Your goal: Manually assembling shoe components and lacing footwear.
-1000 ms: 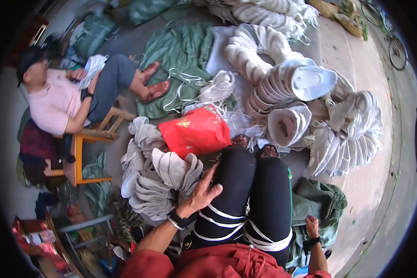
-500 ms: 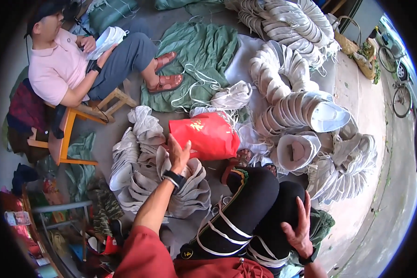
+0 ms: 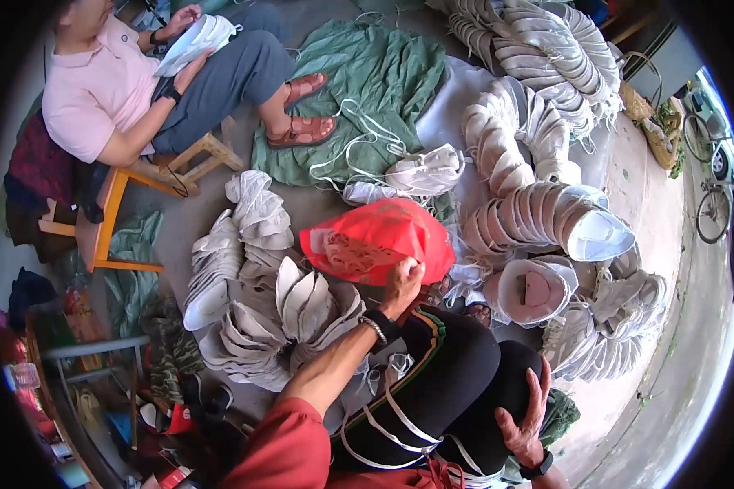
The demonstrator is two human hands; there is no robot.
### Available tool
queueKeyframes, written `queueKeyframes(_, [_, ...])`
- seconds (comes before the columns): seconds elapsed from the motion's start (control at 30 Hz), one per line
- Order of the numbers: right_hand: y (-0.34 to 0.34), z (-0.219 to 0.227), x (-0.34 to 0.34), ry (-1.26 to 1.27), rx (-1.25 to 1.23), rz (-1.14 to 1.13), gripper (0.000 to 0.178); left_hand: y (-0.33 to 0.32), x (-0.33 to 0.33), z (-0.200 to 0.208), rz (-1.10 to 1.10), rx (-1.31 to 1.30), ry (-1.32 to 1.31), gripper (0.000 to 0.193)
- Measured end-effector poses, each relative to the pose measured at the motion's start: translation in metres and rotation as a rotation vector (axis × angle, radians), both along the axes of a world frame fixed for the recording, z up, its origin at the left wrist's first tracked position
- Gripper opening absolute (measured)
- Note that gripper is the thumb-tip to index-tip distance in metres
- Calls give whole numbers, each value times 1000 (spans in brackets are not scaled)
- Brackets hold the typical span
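1. Left hand (image 3: pixel 401 281) grips the near edge of the red bag (image 3: pixel 375 240), which lies on the ground at centre.
2. Right hand (image 3: pixel 523 416) rests flat, fingers spread, on the right knee (image 3: pixel 497 375).
3. White shoe-upper stacks (image 3: pixel 277 318) just left of the bag.
4. Seated person (image 3: pixel 114 90) far left.

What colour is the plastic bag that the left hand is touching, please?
The plastic bag is red with pale print, clearest in the head view, under the left hand.
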State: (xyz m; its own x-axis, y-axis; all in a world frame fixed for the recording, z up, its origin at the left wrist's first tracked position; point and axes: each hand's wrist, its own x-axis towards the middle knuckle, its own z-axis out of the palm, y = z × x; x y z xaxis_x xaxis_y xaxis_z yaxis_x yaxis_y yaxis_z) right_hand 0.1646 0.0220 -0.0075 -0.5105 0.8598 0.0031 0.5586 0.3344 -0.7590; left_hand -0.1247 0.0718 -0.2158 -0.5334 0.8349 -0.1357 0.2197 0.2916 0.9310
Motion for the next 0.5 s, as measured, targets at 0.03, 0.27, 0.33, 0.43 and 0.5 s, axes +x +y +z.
queueKeyframes(0.03, [0,-1,0,-3,-1,9,69,2,0,-4,39,48,-2,27])
queueKeyframes(0.27, [-5,-1,-1,-9,21,-27,68,12,-57,-20,315,-141,140,30])
queueKeyframes(0.33, [-5,-3,1,-24,24,-43,69,16,-75,-8,359,-79,396,29])
queueKeyframes(0.43, [-5,-1,-3,-13,22,-31,69,10,-131,10,348,-218,232,29])
queueKeyframes(0.5, [-5,-2,-4,3,22,-17,69,1,-171,7,450,-65,244,20])
